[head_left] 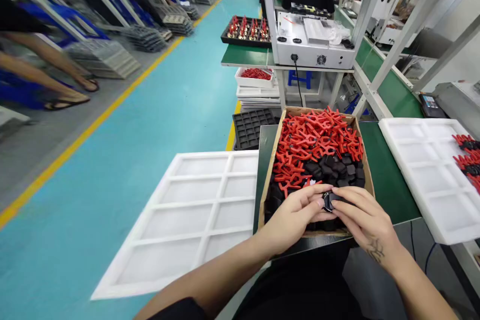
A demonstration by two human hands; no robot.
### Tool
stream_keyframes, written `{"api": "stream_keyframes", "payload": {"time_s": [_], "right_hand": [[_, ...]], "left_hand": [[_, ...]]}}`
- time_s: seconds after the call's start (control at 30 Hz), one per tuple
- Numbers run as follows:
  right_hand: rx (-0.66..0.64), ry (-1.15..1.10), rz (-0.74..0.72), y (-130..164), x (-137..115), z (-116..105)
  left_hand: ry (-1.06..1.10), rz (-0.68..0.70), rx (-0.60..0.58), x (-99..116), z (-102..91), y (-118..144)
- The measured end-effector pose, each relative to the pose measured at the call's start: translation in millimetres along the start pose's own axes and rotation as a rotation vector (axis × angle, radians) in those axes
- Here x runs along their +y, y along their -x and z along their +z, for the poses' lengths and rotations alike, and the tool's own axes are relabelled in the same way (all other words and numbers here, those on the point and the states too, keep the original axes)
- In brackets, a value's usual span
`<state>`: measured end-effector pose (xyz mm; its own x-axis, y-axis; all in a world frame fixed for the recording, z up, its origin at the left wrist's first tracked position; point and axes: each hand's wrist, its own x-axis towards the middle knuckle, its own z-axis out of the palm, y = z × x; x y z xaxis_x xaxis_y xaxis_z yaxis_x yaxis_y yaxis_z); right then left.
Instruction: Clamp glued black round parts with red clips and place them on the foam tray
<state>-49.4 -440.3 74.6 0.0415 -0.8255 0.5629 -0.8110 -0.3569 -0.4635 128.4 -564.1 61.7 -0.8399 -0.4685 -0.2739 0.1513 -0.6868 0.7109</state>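
A cardboard box (270,160) lies on the green bench in front of me, filled with red plastic pieces (315,140) at the back and small black parts (343,169) toward the front. Both hands meet over the box's near edge. My left hand (296,212) and my right hand (362,217) pinch one small black round part (328,201) between their fingertips.
An empty white foam tray (187,210) juts off the bench to my left. A second white tray (423,170) on the right holds a few red-and-black assembled pieces (467,157). A black tray (250,127) and a grey machine (313,42) stand behind. A person in black stands further back.
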Motion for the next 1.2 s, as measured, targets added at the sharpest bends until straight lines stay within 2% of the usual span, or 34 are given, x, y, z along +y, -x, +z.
{"api": "stream_keyframes", "payload": {"time_s": [0.37,1.2], "right_hand": [[-0.039,-0.193,0.143,2.0,1.7,-0.2],[0.005,-0.227,0.157,5.0,-1.7,1.3]], "left_hand": [[-0.091,-0.045,-0.081,2.7,0.6,0.8],[-0.158,-0.034,-0.115,3.2,0.4,-0.3]]}}
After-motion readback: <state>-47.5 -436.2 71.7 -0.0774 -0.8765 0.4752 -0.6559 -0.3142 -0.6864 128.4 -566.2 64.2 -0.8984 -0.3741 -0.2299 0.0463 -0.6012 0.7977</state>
